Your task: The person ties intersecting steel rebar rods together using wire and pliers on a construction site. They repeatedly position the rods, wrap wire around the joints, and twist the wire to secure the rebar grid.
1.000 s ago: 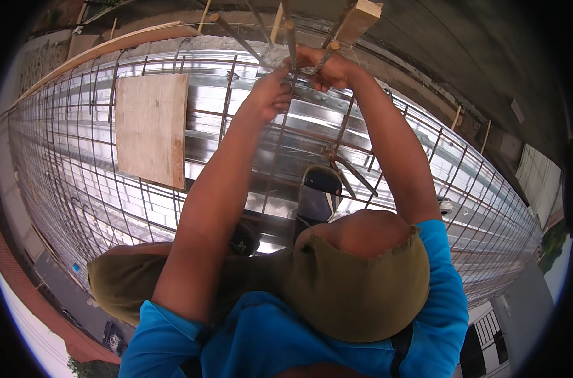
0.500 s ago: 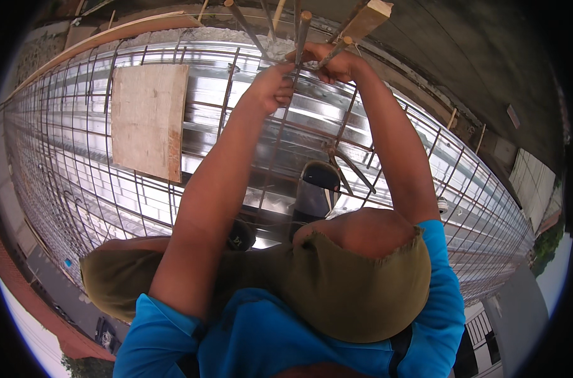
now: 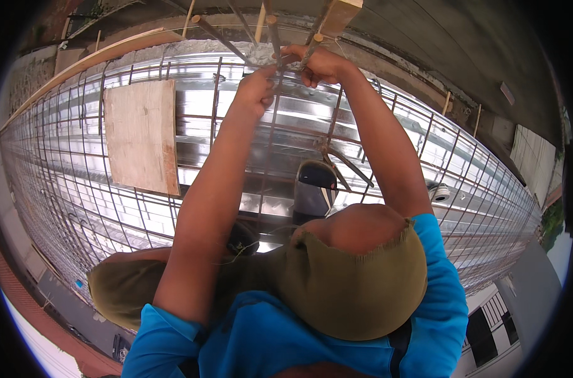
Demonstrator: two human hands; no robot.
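At the far edge of a rebar mesh, both of my hands meet beside several upright steel bars. My left hand is closed, its fingers curled and thumb side pressed to a mesh bar. Just right of it, my right hand has bent fingers around the foot of the uprights, its forefinger reaching toward the left hand. Whatever is pinched there is too small to make out. A pair of pincers lies on the mesh with its handles spread, near my shoe.
Shiny ribbed metal decking lies under the mesh. A plywood piece rests on the bars to the left. Right of my knee sits a white round object with a dark centre. A timber post and rough concrete edge stand beyond.
The view has shifted slightly, so hands and bars appear a little further left. Both hands stay at the same bars, with small finger movements. The white round object shows more fully.
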